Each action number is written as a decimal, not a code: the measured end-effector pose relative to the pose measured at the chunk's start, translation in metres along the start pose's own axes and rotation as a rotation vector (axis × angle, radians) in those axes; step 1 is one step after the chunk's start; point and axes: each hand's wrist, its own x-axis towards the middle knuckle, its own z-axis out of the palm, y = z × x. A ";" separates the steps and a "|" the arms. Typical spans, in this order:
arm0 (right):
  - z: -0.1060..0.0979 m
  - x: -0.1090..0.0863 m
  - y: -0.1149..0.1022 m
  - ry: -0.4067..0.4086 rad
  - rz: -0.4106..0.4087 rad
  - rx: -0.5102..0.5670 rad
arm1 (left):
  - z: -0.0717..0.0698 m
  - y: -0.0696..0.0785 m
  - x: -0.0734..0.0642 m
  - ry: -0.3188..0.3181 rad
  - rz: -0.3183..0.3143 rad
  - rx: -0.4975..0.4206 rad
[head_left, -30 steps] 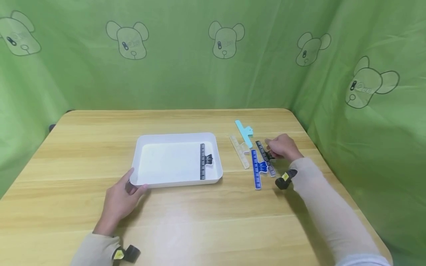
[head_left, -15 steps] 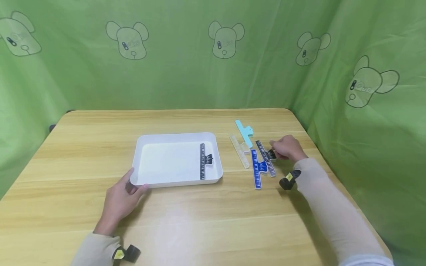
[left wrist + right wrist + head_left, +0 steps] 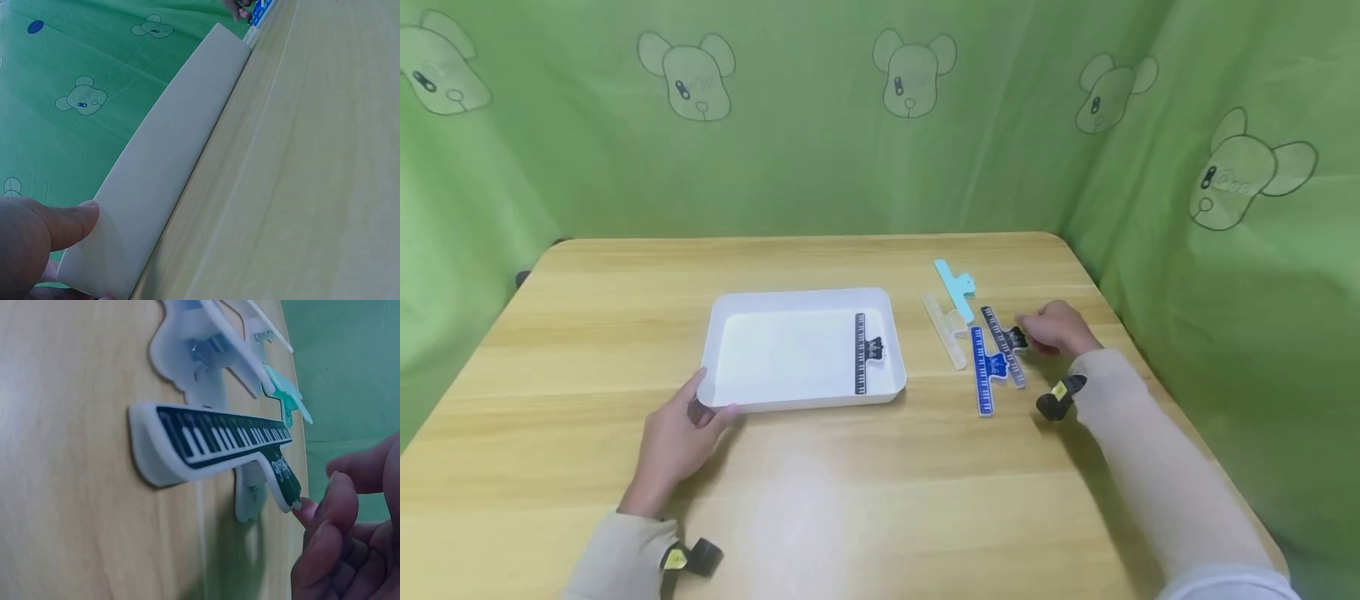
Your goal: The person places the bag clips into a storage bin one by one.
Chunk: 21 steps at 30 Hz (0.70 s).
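My left hand (image 3: pixel 673 442) holds the near left corner of a white tray (image 3: pixel 805 403), thumb on the front wall in the left wrist view. Inside the tray, toward its right end, lies a black piano-key clip (image 3: pixel 861 354). A second black piano-key clip (image 3: pixel 1002 348) rests on the table to the tray's right. Beside its handle is my right hand (image 3: pixel 1060 327), fingers bent and not closed round it; in the right wrist view one fingertip (image 3: pixel 304 509) is right at the handle's end. A blue piano-key clip (image 3: pixel 983 375) lies just left of that second black one.
A clear whitish clip (image 3: pixel 943 333) and a turquoise clip (image 3: pixel 956 292) lie farther back on the wooden table (image 3: pixel 880 517). A green curtain (image 3: pixel 820 167) with bear-head drawings hangs behind the table and along its sides.
My right hand has drawn back to the right from the second black clip, uncovering its handle. My left hand stays on the tray. The head view has tilted slightly.
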 end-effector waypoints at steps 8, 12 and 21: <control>-0.001 0.001 0.004 -0.141 0.053 0.016 | 0.001 -0.001 -0.002 -0.019 -0.026 0.004; -0.003 0.002 0.002 -0.145 0.037 0.022 | 0.000 0.001 0.000 -0.010 -0.019 -0.001; -0.007 0.005 0.003 -0.212 0.064 0.056 | -0.002 0.004 0.002 -0.017 -0.032 0.009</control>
